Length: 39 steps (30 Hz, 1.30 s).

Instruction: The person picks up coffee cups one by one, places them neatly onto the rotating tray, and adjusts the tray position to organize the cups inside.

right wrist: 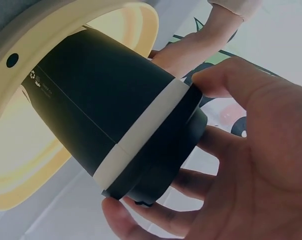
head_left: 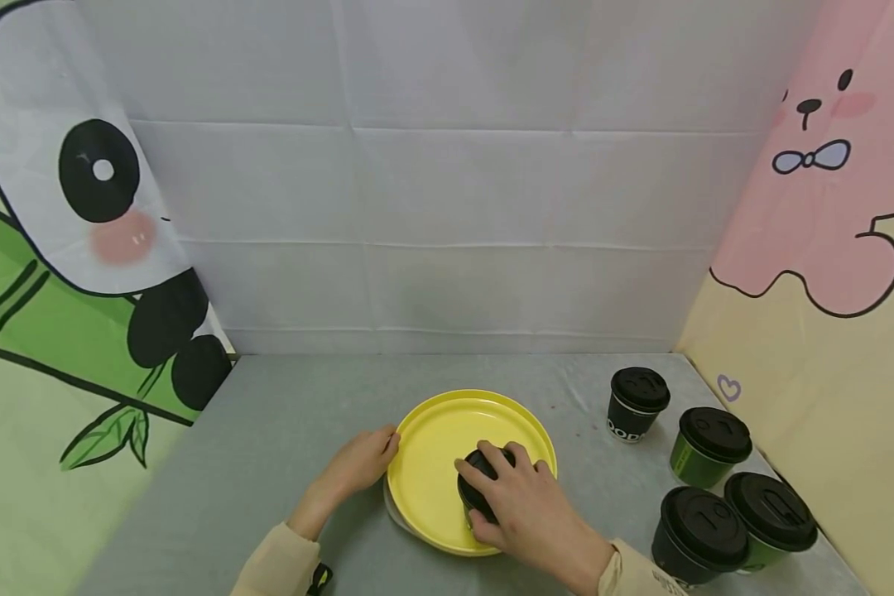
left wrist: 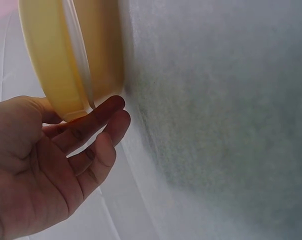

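A round yellow tray (head_left: 428, 472) with a raised rim lies on the grey tabletop. My left hand (head_left: 353, 465) pinches its left edge, thumb by the rim and fingers along the underside in the left wrist view. From above, my right hand (head_left: 525, 513) grips a black paper cup (right wrist: 106, 95) by its black lid (head_left: 473, 495), fingers spread around the lid's edge. The cup overlaps the right part of the tray in the head view, and its lower end points at the tray's inner face in the right wrist view. A white band runs just under the lid.
Several lidded cups stand at the right: a black one (head_left: 636, 406) farthest back, a green one (head_left: 708, 447), a dark one (head_left: 696, 538) and another green one (head_left: 771, 517) close together. A pale edge (head_left: 398, 509) shows beneath the tray. White cloth (head_left: 454, 190) hangs behind the table.
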### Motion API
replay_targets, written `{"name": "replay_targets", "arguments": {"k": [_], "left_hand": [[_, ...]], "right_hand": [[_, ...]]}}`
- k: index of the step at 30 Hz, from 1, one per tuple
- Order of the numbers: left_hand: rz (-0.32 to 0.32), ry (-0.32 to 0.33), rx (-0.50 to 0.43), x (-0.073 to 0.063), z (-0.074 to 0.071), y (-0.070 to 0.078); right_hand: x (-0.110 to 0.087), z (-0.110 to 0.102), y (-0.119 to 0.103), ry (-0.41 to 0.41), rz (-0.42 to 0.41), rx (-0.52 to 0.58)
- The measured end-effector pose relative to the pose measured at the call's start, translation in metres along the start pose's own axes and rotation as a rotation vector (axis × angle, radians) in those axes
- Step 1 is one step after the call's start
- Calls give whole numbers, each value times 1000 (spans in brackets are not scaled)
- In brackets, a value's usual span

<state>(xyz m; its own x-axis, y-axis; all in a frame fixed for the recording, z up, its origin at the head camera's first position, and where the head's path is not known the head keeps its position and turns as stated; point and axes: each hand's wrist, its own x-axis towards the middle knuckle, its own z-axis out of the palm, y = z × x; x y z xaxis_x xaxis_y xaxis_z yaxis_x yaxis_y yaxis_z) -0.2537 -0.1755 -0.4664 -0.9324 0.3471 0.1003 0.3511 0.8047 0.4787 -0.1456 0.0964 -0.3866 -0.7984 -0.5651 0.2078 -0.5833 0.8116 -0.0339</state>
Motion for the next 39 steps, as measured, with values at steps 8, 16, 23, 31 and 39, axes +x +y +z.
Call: {"name": "replay_targets", "arguments": {"k": [8, 16, 23, 31, 39], "left_hand": [[-25, 23, 11, -7, 1, 1], [-64, 32, -12, -17, 2, 3], [-49, 78, 15, -28, 2, 9], [-87, 42, 27, -46, 6, 13], [-83, -30, 50, -56, 6, 21]], "right_hand": [[0, 0, 1, -6, 26, 23], [-7, -6, 13, -7, 131, 173], [-34, -20, 46, 95, 265, 132], [-81, -26, 93, 171, 448, -13], [-119, -12, 123, 73, 582, -53]]}}
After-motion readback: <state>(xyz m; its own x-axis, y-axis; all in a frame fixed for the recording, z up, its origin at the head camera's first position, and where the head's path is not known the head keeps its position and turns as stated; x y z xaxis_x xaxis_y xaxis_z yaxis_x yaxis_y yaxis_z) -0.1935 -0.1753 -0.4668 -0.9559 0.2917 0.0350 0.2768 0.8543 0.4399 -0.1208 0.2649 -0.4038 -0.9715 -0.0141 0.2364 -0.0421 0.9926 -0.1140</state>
